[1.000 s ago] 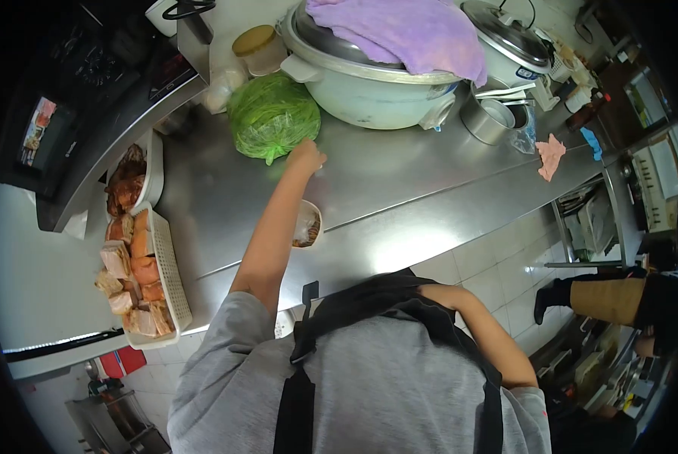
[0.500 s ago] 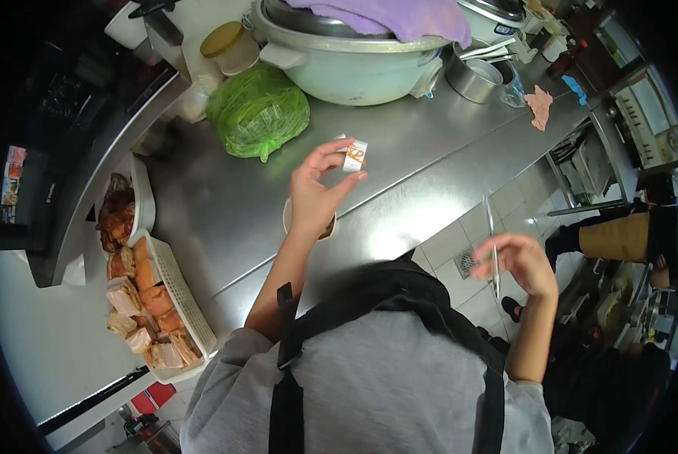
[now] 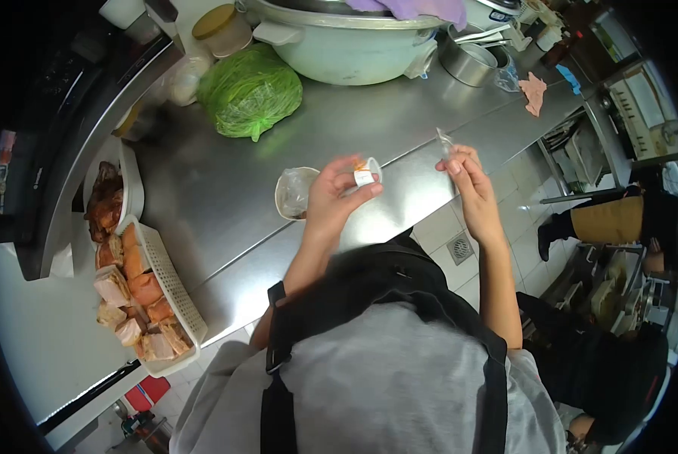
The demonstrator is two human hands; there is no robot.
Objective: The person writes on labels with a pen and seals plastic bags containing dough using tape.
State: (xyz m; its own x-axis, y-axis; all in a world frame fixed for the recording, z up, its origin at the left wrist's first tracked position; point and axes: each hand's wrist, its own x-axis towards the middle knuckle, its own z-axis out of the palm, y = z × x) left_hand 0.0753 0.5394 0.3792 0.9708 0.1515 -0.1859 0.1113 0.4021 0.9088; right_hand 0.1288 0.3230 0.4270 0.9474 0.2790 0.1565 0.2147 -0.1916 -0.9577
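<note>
Between the thumb and fingers of my left hand (image 3: 331, 200) is a small white roll with orange print (image 3: 365, 176), held above the steel counter (image 3: 225, 181). My right hand (image 3: 469, 178) pinches a small piece of clear plastic (image 3: 443, 138) to the right of the roll, over the counter's front edge. The two hands are apart. Just left of and behind my left hand stands a round tub (image 3: 280, 198) with clear plastic and something brown inside, partly hidden by that hand.
Behind are a green-bagged bundle (image 3: 250, 91), a large pot (image 3: 346, 53) and a steel pan (image 3: 468, 64). Meat pieces fill a white basket (image 3: 174, 280) at left. A pink cloth (image 3: 533, 93) lies at right. Other people (image 3: 608, 219) stand at the right.
My right hand has moved up and left towards the roll, and its long thin object no longer shows. My left hand has tilted and shifted slightly down and right with the roll.
</note>
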